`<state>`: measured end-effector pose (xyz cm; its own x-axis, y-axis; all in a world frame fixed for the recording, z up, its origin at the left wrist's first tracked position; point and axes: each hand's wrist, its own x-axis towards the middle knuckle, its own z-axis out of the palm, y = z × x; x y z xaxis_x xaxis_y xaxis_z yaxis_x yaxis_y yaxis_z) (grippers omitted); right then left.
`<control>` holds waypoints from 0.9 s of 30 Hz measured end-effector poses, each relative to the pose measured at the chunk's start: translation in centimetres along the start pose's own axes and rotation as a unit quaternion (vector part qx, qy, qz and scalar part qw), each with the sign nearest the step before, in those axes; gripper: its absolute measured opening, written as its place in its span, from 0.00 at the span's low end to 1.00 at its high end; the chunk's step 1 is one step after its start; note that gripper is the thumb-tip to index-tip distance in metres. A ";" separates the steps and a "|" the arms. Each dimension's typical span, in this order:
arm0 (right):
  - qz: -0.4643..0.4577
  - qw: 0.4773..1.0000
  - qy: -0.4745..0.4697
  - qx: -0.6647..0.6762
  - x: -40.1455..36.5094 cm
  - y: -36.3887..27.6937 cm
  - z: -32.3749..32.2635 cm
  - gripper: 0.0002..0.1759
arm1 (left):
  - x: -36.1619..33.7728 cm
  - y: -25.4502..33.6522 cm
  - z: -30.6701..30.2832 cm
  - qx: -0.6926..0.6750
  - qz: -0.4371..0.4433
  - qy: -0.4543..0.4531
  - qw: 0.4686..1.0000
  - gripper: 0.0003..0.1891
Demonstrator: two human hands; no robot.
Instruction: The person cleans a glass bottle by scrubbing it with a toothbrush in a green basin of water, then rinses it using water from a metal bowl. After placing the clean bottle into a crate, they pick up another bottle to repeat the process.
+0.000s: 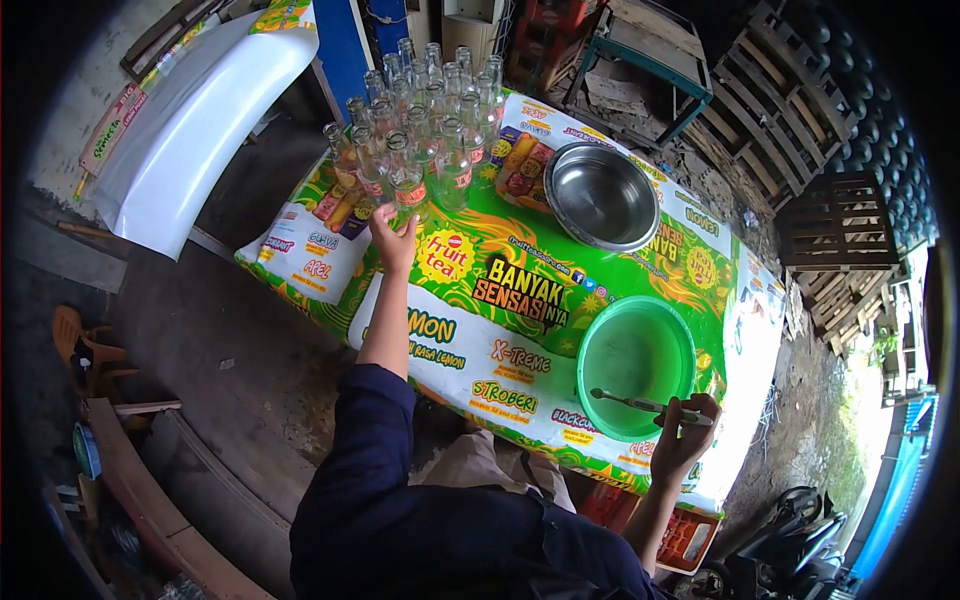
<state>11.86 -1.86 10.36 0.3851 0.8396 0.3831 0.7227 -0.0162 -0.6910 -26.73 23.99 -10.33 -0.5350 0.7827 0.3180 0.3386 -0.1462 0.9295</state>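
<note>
My left hand [393, 238] reaches to the front edge of a group of clear glass bottles, its thumb and fingers apart right at the base of a front bottle [408, 188]. The bottles [437, 128] stand upright close together, with red labels on several. In my right hand [688, 438] is a thin-handled brush [632, 402] with a small head, like a toothbrush, held over the near side of a green plastic basin [686, 350]. The basin holds cloudy, pale liquid. Behind it sits a steel basin [640, 235] with a shiny inside.
A green printed cover [535, 240] lies over the table. Red crates [690, 535] stand under its near right side. Wooden pallets [770, 100] and a metal-framed table [640, 50] are at the back. A bench [170, 510] is at left, a motorcycle [790, 550] at lower right.
</note>
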 end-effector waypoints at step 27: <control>0.013 0.953 0.244 0.179 -2.3 3.8 -4.4 0.05 | 2.8 2.0 -0.7 -0.052 -0.077 -0.133 0.987 0.40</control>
<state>16.30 -6.26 9.55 0.6851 0.4871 0.5416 0.5003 0.2257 -0.8359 -28.10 25.52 -7.46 -0.3475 0.9295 0.1238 0.1805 -0.0633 0.9815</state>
